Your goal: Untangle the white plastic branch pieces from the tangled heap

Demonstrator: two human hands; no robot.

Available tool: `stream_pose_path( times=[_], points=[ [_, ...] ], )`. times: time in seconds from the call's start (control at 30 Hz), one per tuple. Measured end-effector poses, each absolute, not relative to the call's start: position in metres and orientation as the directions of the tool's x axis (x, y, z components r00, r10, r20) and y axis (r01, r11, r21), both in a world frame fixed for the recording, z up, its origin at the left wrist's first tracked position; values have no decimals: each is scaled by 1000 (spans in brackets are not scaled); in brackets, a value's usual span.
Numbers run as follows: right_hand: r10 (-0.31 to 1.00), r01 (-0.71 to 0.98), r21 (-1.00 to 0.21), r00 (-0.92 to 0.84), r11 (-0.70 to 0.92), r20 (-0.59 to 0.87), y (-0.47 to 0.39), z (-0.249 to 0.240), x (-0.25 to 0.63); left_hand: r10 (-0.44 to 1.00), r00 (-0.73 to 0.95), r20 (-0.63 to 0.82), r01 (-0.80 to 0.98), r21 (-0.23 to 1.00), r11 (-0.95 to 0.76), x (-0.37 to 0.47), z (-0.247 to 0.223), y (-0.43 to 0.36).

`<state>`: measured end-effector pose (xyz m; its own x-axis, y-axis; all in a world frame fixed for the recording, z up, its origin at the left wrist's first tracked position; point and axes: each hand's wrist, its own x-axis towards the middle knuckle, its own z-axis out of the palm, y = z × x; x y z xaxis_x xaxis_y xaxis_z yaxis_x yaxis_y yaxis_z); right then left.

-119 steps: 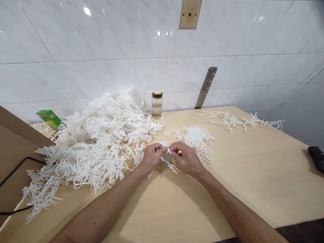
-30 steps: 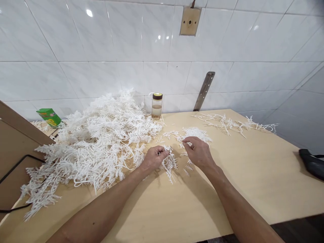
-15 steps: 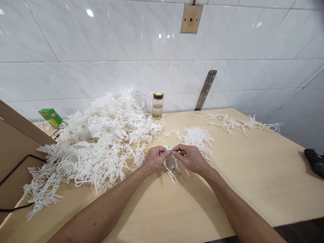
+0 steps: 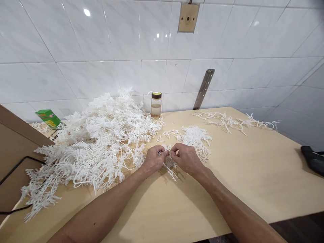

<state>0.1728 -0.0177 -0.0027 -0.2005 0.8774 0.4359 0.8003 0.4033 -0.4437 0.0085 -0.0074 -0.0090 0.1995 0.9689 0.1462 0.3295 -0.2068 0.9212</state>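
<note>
In the middle of the table, my left hand [image 4: 155, 158] pinches a white branched plastic sprig [image 4: 171, 171], whose twigs hang below the fingers. My right hand [image 4: 186, 158] faces it a small gap away, thumb and forefinger pressed together near the sprig's upper part; what sits between those fingertips is too small to make out. Just beyond the right hand lies a low heap of small white snipped-looking pieces [image 4: 194, 137]. To the left spreads a large pile of white branched sprigs [image 4: 101, 135], reaching close to my left hand.
Bare white stems [image 4: 227, 122] lie at the back right. A bottle with liquid [image 4: 156, 108] stands by the tiled wall, near a metal bracket [image 4: 204, 89]. A green box [image 4: 48, 118] and a brown board [image 4: 17, 148] are at left; a black object [image 4: 312, 161] is at the right edge.
My right hand has drawn slightly away from the left, and its fingers have curled in more. The left hand keeps its pinch on the sprig. The whole view has shifted slightly.
</note>
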Motion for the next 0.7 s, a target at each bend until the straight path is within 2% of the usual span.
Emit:
stream_pose_path(
  times=[0.07, 0.2, 0.33, 0.47, 0.57, 0.7],
  points=[
    [888, 807, -466, -146, 362, 437, -17, -6, 168, 967, 170, 190, 345, 908, -239, 9, -9, -8],
    [957, 748, -646, 53, 152, 287, -14, -5, 172, 954, 139, 266, 361, 883, -299, 8, -6, -11],
    [936, 731, -681, 204, 50, 288, -6, -2, 194, 951, 178, 254, 345, 889, -302, 6, -3, -13],
    [905, 729, -671, 185, 136, 384, -3, -2, 203, 950, 242, 197, 337, 901, -272, 6, -2, -14],
    [901, 683, -672, 48, 285, 430, -7, 0, 197, 946, 272, 178, 334, 904, -266, 6, -3, -14],
    [893, 596, -680, -161, 428, 420, -14, 2, 187, 938, 293, 187, 321, 904, -281, 6, -8, -10]
  ],
)
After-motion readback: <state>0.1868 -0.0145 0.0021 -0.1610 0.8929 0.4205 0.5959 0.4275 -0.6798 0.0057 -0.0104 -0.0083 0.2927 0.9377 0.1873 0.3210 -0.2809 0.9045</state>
